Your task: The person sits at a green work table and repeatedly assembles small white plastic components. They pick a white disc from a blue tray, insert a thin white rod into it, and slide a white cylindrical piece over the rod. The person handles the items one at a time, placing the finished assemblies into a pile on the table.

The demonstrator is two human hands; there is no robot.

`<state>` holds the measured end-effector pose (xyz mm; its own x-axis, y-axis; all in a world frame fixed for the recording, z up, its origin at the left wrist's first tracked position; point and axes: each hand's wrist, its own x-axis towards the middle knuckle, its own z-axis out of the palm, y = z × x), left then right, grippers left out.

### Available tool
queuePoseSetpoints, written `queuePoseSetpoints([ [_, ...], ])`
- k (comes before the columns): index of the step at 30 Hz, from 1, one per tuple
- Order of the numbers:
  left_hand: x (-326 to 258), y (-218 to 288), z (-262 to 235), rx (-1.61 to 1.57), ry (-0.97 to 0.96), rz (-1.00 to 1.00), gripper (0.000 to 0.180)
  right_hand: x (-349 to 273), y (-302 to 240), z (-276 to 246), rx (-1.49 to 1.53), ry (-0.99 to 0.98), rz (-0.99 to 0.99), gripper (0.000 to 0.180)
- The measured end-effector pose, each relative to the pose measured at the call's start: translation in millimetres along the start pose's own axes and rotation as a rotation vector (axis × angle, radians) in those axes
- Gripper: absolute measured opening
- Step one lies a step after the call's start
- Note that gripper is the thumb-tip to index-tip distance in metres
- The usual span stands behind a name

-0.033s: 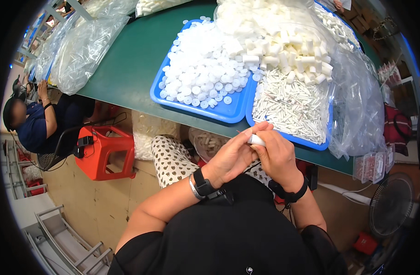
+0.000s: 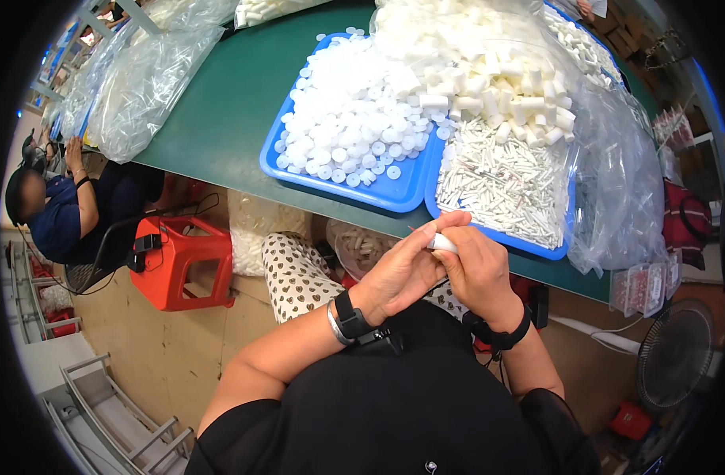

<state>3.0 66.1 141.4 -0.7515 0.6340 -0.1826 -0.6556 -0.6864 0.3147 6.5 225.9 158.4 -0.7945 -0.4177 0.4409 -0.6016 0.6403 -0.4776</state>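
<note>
1. White cylindrical piece [image 2: 443,243], in the head view: it sits between your two hands, just off the table's near edge, probably held there so that you can see it from above.
2. Your right hand [image 2: 481,267] grasps it, thumb and bent fingers pinching its side, a grip that seems meant to steady something so small.
3. Your left hand [image 2: 395,273] lies against it with fingers extended, apparently as a support; whether those fingers clasp anything, you cannot tell, because the contact is partly hidden.
4. Before you, two blue trays stand side by side on the green table [image 2: 228,103]: the left tray [image 2: 406,194] bears white discs [image 2: 342,111], the right tray [image 2: 548,252] slim white pieces [image 2: 501,186]. Cream cylinders [image 2: 529,107] heap behind these. Such grouping likely keeps each kind within your reach.
</note>
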Motion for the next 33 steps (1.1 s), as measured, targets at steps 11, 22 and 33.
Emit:
queuePoseSetpoints([
  [11,2,0,-6,-0.036,0.063,0.077,0.058,7,-18,27,0.21,0.075,0.261,0.024],
  [22,-3,-11,-9,0.113,0.122,0.076,0.067,0,-20,33,0.292,-0.039,0.383,0.018],
  [33,-15,-7,-20,0.476,0.24,0.102,0.067,4,-17,26,1.224,-0.252,0.83,0.021],
])
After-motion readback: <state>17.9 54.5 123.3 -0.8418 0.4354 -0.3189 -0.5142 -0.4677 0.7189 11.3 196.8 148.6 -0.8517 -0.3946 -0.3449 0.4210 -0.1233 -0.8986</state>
